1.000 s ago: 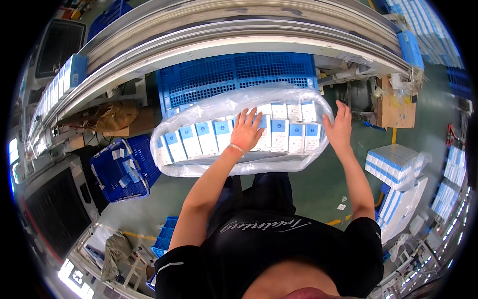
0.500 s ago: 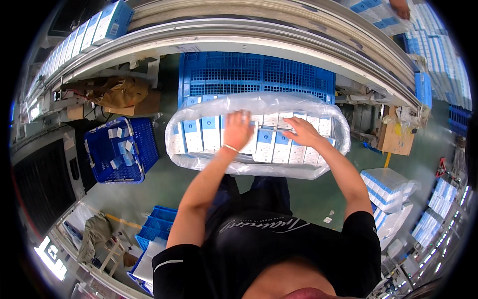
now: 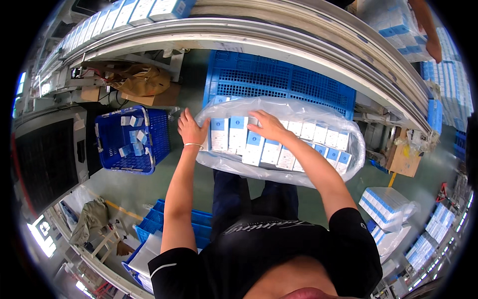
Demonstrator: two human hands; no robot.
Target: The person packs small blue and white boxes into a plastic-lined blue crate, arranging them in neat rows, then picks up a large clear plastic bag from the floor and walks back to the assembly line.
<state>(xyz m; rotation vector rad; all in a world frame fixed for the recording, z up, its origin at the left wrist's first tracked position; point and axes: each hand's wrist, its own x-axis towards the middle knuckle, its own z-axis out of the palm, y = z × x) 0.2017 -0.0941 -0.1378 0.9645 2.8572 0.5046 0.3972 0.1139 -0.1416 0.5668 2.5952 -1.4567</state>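
Note:
A clear plastic bag (image 3: 318, 179) lies open in front of me, with rows of white-and-blue boxes (image 3: 239, 130) standing in it. At the bag's left end is my left hand (image 3: 193, 129), its fingers spread along the rim and nothing visible in them. My right hand (image 3: 268, 124) reaches over the boxes from the right. Its thumb and fingers are apart, close to the far end of a box (image 3: 253, 148) that sits askew from its row. Whether the fingertips touch that box I cannot tell.
Beyond the bag is a blue plastic crate (image 3: 279, 74) below a conveyor rail (image 3: 308, 55). More boxes (image 3: 129, 14) line the conveyor at far left. A blue basket (image 3: 160, 134) with small boxes stands left. A co-worker's hand (image 3: 434, 49) is near wrapped boxes at far right.
My left hand has moved left, off the boxes to the bag's left rim. The right hand has shifted left along the boxes. The view has turned, and the co-worker's arm shows more.

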